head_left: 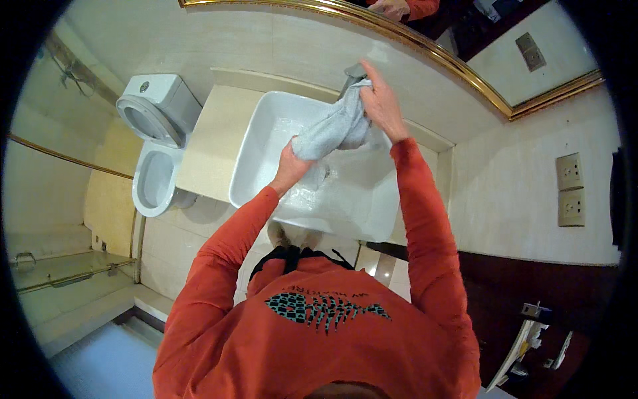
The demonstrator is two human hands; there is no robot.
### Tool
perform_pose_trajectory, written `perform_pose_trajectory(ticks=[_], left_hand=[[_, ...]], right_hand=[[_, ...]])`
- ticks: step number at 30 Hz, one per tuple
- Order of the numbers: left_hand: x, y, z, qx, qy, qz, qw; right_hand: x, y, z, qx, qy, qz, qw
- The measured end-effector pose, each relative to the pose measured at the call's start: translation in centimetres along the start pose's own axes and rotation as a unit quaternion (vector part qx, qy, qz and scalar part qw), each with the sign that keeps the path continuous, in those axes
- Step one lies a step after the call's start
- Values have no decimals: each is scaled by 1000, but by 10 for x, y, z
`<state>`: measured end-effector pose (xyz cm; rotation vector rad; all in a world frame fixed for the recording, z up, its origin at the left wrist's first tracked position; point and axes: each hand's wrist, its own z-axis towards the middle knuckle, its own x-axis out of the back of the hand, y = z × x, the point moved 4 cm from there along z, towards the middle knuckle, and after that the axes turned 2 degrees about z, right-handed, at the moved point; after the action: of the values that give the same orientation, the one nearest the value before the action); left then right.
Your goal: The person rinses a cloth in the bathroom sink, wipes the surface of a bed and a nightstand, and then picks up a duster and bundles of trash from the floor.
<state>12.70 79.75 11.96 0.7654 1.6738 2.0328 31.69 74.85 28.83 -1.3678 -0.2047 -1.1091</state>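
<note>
A light grey-blue cloth [331,133] is stretched, bunched up, between my two hands over the white sink basin [259,143]. My left hand [292,167] is closed on its lower left end. At the upper right, my right hand [383,106] has the other end against its palm and fingers. The right index finger reaches up to the grey metal faucet [353,72] and seems to touch its top. The cloth covers the faucet's lower part. Below the cloth, the basin's drain [324,173] shows, and the basin's bottom looks wet.
The basin sits on a beige counter [211,143]. A white toilet [156,159] with its lid up stands to the left. A gold-framed mirror [425,50] hangs above the faucet. Wall sockets [570,189] are at right, above a dark cabinet [505,286] holding small items.
</note>
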Motion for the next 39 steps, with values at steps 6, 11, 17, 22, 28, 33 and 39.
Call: perform_pose_trajectory(ticks=[6, 11, 17, 22, 28, 33, 39], left_hand=[[28, 20, 7, 21, 25, -33, 999], [46, 46, 9, -30, 68, -80, 994], [44, 71, 16, -35, 43, -278, 959], [24, 50, 11, 22, 55, -324, 944], [-6, 26, -8, 163, 87, -549, 815], [-11, -28, -9, 205, 21, -625, 753], [-24, -31, -7, 397, -115, -543, 731]], right_hand=[[-40, 33, -13, -51, -95, -103, 989], [-82, 41, -50, -34, -22, -31, 999], [-137, 68, -106, -341, -14, 486, 804], [-188, 49, -145, -496, -53, 693, 520], [-193, 67, -136, -326, 81, 847, 411], [-175, 108, -135, -325, 158, 806, 468], [-126, 67, -131, -232, 170, 733, 616]])
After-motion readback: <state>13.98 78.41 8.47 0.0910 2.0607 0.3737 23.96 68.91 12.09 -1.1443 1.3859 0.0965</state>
